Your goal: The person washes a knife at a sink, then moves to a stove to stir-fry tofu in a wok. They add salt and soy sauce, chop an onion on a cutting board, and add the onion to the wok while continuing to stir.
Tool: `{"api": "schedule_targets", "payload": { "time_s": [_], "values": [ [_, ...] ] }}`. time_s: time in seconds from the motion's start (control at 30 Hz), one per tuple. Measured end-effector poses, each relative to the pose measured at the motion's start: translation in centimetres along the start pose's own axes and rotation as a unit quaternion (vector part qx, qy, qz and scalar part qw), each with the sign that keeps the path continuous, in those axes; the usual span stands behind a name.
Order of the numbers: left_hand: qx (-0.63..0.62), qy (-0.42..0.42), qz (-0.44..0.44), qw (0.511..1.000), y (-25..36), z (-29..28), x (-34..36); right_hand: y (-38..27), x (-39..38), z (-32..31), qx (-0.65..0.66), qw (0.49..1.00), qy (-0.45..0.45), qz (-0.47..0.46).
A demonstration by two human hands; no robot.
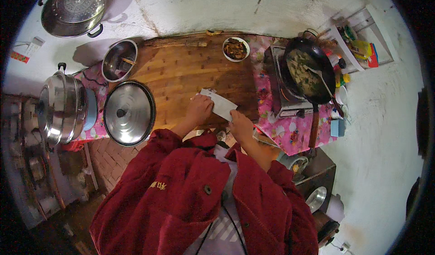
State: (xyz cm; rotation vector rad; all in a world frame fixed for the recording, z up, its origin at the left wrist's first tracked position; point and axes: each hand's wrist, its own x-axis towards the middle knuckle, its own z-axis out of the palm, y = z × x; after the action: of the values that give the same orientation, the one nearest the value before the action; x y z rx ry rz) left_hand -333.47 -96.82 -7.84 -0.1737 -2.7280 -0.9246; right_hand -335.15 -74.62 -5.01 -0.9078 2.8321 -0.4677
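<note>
A flat, pale rectangular thing (220, 104) lies slanted over the near part of the wooden board (181, 71). Whether it is paper, cloth or a blade I cannot tell. My right hand (241, 125) grips its right end, fingers closed at the corner. My left hand (200, 107) is closed at its left side, with the fingertips partly hidden. Small whitish bits (198, 93) show just beyond the left fingers. Near the board's far right corner stands a white bowl (247, 55) of brown food.
A wok (325, 58) with food and a spatula (321, 73) sits on the stove (273, 69) at right. To the left are a round lid (131, 119), a steel bowl (108, 63) and a steamer pot (54, 107). A shelf (346, 46) hangs at far right.
</note>
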Motion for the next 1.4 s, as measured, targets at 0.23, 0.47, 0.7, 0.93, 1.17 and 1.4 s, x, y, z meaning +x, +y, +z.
{"api": "schedule_targets", "payload": {
  "time_s": [0.23, 0.47, 0.7, 0.93, 1.17, 1.4],
  "values": [
    [-0.081, 0.005, 0.021, 0.996, -4.5, 2.4, 1.5, -0.5, -0.9, 0.8, 0.020, 1.000, 0.002, 0.008],
    [-0.163, -0.085, -0.236, 0.954, -2.6, -4.2, 4.1, 2.0, -2.3, -1.0, 0.047, 0.998, 0.006, 0.032],
    [-0.112, -0.165, -0.228, 0.953, -13.0, -2.4, -6.3, 6.1, 2.4, 3.3, 0.034, 0.986, 0.089, 0.137],
    [-0.184, -0.036, -0.259, 0.947, -4.3, -5.6, -6.0, 8.2, 5.5, 9.1, -0.050, 0.980, 0.164, 0.101],
    [-0.109, -0.019, -0.268, 0.957, 0.1, -7.3, -4.0, 6.7, 7.0, -1.7, -0.012, 0.964, 0.265, -0.019],
    [-0.295, 0.099, -0.137, 0.941, 4.1, -0.5, 0.0, 20.1, 0.3, -26.5, -0.295, 0.899, 0.230, 0.227]
  ]
}}
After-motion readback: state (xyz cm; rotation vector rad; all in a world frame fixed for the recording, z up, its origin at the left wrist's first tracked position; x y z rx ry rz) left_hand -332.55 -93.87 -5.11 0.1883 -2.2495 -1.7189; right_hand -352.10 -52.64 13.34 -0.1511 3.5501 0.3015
